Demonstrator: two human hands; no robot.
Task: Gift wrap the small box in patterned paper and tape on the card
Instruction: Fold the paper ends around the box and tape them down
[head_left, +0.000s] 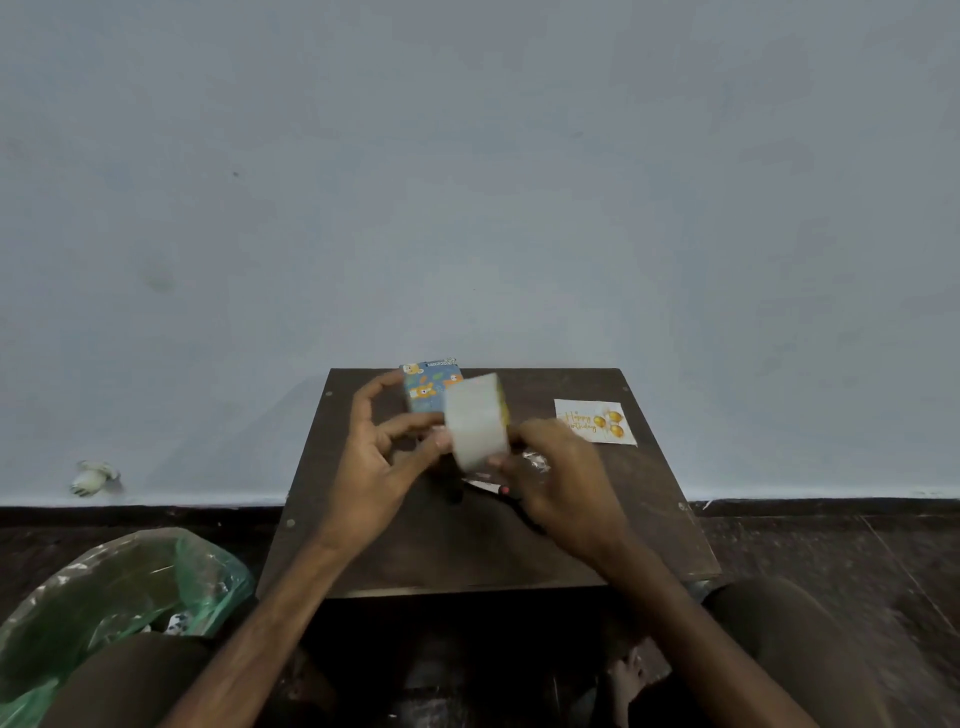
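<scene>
Just before the wrapped box (428, 389), the tape roll (478, 426) is gripped by the right hand (563, 478), its edge pinched by the left hand (384, 452); a short strip is best drawn taut.

Bare arms, dark-clad knees.
Left forearm (270, 613) and right forearm (675, 603) run bare up to the left grip (374, 467) and right grip (561, 483); left knee (130, 675) and right knee (789, 623) wear dark brownish cloth, perhaps trousers, though the dim lower frame blurs the garment.

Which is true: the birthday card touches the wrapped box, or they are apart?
Apart. The head view shows a stretch of bare table between the wrapped box and the birthday card.
</scene>
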